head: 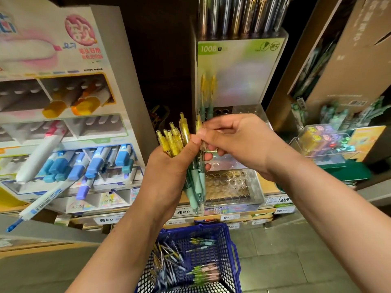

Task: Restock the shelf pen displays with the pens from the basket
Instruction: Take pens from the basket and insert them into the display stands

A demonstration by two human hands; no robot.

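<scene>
Left hand (167,168) grips pens (175,141); basket (213,226) holds others.

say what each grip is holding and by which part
Left grip holds a bundle of yellow-topped pens around their barrels; right grip pinches one pen near its top.

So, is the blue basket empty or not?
Not empty: many pens lie inside the blue basket.

Grey tiled floor (296,261) — wooden shelving (267,185), dark recess (165,60) behind.
</scene>
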